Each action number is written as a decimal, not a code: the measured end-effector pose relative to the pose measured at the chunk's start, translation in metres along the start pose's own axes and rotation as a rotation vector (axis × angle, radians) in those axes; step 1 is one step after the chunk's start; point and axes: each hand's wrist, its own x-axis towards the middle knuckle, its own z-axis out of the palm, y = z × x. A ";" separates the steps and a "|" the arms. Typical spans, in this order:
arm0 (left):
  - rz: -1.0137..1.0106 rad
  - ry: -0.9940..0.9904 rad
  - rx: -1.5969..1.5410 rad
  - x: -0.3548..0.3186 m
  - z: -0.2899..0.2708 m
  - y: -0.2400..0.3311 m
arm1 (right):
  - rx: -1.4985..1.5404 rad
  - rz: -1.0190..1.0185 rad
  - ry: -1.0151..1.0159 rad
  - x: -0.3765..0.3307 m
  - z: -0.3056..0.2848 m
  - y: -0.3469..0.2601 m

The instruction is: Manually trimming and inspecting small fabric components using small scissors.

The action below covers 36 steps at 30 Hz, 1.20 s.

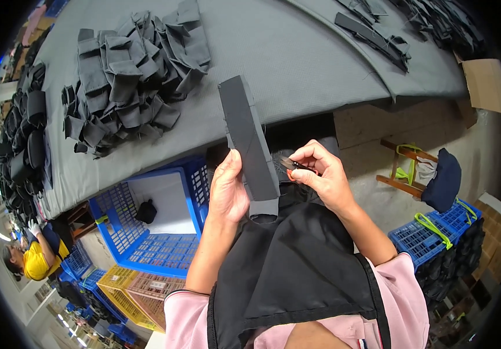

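My left hand point(230, 187) is closed on a long, folded strip of dark grey fabric point(244, 134), its thumb lying along the left edge. The strip tilts up over the table's front edge, and loose threads stick out on its right side. In my right hand point(323, 174) is a small pair of thread snips point(288, 162) with dark blades and a bit of orange at the handle. The blades point at the strip's right edge, near the loose threads; whether they touch is too small to tell.
A heap of sewn grey fabric pieces point(134, 75) lies on the grey-covered table point(273, 52), with more strips point(375, 41) at the far right. Below stands a blue plastic crate point(163, 256) holding a small black item. A wooden stool point(401, 174) is at right. A person in yellow point(38, 260) works far left.
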 end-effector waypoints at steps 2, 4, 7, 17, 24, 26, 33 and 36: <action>0.004 0.006 -0.001 -0.001 -0.001 -0.002 | -0.002 -0.034 -0.022 0.002 0.001 0.000; 0.009 0.011 -0.004 -0.001 -0.002 -0.003 | -0.004 -0.068 -0.045 0.002 0.001 -0.001; 0.008 0.001 -0.126 -0.001 -0.002 -0.004 | -0.267 -0.152 -0.066 0.000 -0.002 -0.005; -0.025 -0.063 -0.044 -0.004 0.002 -0.005 | 0.111 0.011 -0.047 -0.001 0.000 0.006; -0.014 -0.066 0.018 -0.004 0.001 -0.005 | -0.522 -0.248 0.058 -0.006 0.003 -0.014; -0.009 -0.062 0.008 -0.004 0.004 -0.004 | -0.599 -0.326 0.065 -0.006 0.001 -0.012; 0.004 -0.035 0.062 -0.002 0.000 -0.003 | -0.261 -0.139 0.043 -0.009 -0.003 -0.008; -0.011 -0.022 0.052 -0.003 0.002 -0.003 | 0.118 0.137 -0.031 -0.007 -0.004 0.000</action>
